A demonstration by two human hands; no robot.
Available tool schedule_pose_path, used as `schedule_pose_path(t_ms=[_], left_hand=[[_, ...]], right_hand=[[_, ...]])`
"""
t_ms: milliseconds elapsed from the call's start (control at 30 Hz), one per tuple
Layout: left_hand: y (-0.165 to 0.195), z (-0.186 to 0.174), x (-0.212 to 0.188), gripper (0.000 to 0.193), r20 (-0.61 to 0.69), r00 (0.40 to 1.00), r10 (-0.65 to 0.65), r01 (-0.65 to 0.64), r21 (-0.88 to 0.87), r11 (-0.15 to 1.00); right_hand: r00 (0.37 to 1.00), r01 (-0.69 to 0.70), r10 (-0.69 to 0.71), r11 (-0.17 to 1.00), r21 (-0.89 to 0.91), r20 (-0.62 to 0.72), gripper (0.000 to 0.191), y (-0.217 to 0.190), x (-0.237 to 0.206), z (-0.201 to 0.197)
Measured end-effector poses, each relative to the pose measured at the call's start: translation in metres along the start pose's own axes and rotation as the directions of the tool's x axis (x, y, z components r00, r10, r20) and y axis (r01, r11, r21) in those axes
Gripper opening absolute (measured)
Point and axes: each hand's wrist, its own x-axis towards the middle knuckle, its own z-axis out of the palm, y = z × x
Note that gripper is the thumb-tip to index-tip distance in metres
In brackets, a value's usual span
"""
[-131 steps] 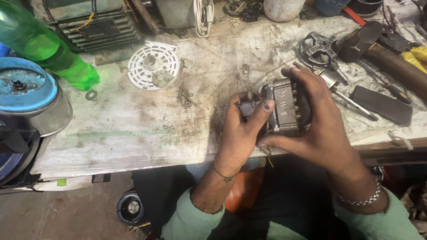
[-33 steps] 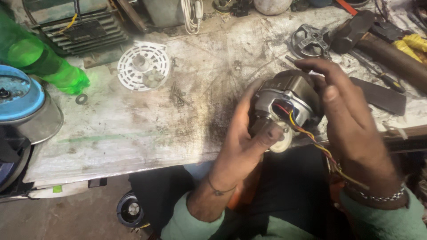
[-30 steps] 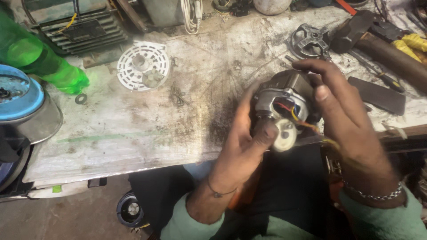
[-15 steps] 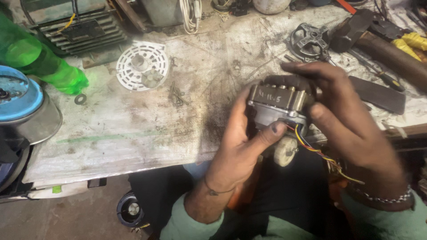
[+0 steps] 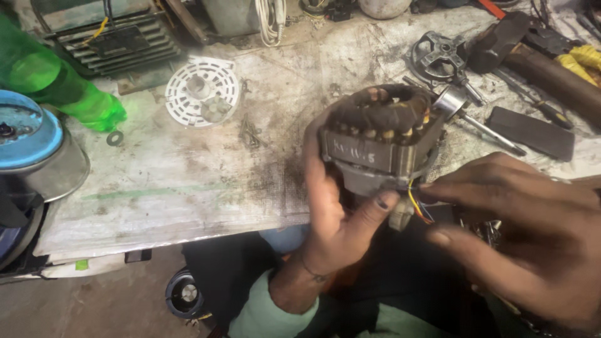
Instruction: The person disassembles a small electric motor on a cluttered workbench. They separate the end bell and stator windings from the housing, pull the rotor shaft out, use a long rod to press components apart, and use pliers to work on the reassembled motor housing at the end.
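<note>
Right hand (image 5: pixel 532 231) half open, fingertips pinching coloured wires (image 5: pixel 416 206) under motor. Left hand (image 5: pixel 338 213) wrapped around motor stator (image 5: pixel 379 141), over near table edge (image 5: pixel 188 219), winding end up, axis roughly upright. Beyond: white plastic disc (image 5: pixel 202 91), green bottle (image 5: pixel 56 81).

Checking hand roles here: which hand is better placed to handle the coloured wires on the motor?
Probably the right hand: its fingers sit at the wires, while the left hand grips the motor.
</note>
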Motion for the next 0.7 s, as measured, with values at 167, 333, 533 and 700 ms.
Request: schedule_pose_path(t_ms=[167, 333, 533, 700], left_hand=[[-0.008, 0.001, 0.0, 0.087, 0.002, 0.996, 0.092, -0.091, 0.081, 0.993], [-0.008, 0.002, -0.001, 0.091, -0.016, 0.997, 0.074, -0.072, 0.111, 0.991], [-0.009, 0.004, -0.001, 0.094, -0.051, 0.998, -0.02, 0.019, -0.015, 1.0], [-0.016, 0.001, -0.006, 0.087, -0.025, 0.998, 0.054, -0.052, 0.062, 0.997]], right_hand=[[0.974, 0.012, -0.006, 1.0, 0.025, -0.225, 0.035, -0.017, 0.008, 0.02], [0.956, -0.026, 0.059, 0.993, 0.115, -0.288, 0.028, -0.012, 0.003, 0.027], [0.955, -0.029, 0.038, 0.999, 0.033, -0.295, 0.023, -0.01, 0.008, 0.029], [0.942, 0.079, -0.047, 0.993, 0.084, -0.332, 0.02, -0.018, 0.011, 0.033]])
